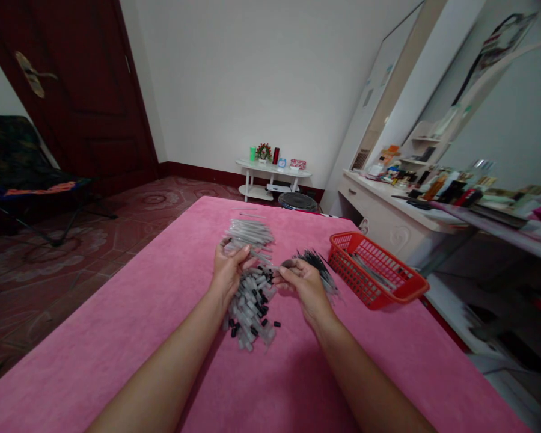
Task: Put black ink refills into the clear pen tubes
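My left hand [229, 267] is closed, thumb against fingers, on a thin clear pen barrel [262, 260] that slants towards my other hand. At its far end, my right hand [301, 281] pinches with thumb and forefinger; what exactly sits in that pinch is too small to make out. Below and between both hands lies a heap of clear pen caps [249, 307] with small black plugs [277, 324] mixed in. Beyond the left hand rests a bundle of clear barrels [251, 231]. Dark pen refills [318, 264] lie fanned out just past the right hand.
A red plastic basket [373, 296] holding slender pens [372, 270] stands at the right of the pink-covered table [162, 337]. Further right is a dresser [388, 219] crowded with bottles. A folding chair [31, 174] and a small white side table [270, 170] stand beyond.
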The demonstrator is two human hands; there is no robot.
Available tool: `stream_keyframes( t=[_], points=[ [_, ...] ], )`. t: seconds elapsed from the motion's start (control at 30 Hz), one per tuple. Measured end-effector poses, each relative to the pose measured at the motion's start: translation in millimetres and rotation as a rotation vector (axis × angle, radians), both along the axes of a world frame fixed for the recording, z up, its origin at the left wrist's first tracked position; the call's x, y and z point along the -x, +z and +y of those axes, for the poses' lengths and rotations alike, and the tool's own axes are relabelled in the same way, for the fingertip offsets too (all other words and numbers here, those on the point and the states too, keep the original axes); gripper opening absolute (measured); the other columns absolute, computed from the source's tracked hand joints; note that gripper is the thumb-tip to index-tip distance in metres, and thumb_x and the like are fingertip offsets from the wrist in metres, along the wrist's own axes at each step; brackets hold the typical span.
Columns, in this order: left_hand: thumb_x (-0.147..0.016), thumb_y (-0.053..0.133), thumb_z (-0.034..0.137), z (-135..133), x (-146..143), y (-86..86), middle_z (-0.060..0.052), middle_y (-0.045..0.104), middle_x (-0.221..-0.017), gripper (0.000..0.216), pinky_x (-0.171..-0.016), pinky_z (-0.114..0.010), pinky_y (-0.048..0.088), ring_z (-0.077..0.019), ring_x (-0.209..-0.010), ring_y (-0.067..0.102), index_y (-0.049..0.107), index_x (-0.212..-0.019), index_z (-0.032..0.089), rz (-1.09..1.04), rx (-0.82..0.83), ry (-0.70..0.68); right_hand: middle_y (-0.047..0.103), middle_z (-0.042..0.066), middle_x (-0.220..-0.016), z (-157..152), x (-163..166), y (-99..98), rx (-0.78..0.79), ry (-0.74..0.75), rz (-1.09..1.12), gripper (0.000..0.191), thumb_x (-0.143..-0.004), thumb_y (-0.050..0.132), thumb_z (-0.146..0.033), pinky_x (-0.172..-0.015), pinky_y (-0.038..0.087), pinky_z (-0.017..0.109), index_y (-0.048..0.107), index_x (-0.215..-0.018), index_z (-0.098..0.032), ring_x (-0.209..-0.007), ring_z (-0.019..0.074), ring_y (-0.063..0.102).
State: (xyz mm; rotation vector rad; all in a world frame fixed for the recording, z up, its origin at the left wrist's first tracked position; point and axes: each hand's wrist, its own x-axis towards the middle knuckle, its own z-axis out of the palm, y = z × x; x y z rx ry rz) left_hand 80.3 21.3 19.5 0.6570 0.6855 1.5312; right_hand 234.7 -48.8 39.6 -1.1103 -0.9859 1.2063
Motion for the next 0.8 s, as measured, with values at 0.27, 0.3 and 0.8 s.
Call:
stream_keyframes(
  t=[0.27,0.3,0.8],
  points=[
    [-0.06,0.073,0.009,0.1,-0.8,-0.8,0.002,0.065,-0.077,0.058,-0.064,-0.032,0.058,-0.022,-0.073,0.07,0.034,-0.1,0.024,-0.004,0.024,0.007,0.067,0.002,-0.071,0.1,0.2,-0.5,-0.045,-0.059,-0.029,0.029,-0.063,0.072,-0.03,-0.055,0.05,0.022,0.051,-0.08,-0.018,-0.064,0.015,0.066],
    [-0.061,0.073,0.009,-0.2,-0.7,-0.4,0.002,0.065,-0.077,0.058,-0.064,-0.032,0.058,-0.0218,-0.073,0.07,0.034,-0.1,0.024,-0.002,0.025,0.009,0.067,0.002,-0.071,0.4,-0.1,-0.7,-0.052,-0.064,-0.044,0.029,-0.063,0.072,-0.03,-0.055,0.05,0.022,0.052,-0.081,-0.018,-0.064,0.015,0.066],
    [-0.058,0.076,0.01,-1.9,-1.9,-0.5,0.006,0.059,-0.073,0.058,-0.063,-0.034,0.058,-0.0194,-0.071,0.069,0.038,-0.1,0.023,0.028,0.029,0.03,0.065,0.005,-0.077,4.7,-4.4,-3.4,-0.263,-0.185,-0.496,0.014,-0.07,0.062,-0.027,-0.067,0.051,0.029,0.059,-0.079,-0.017,-0.073,0.0182,0.063]
  ],
)
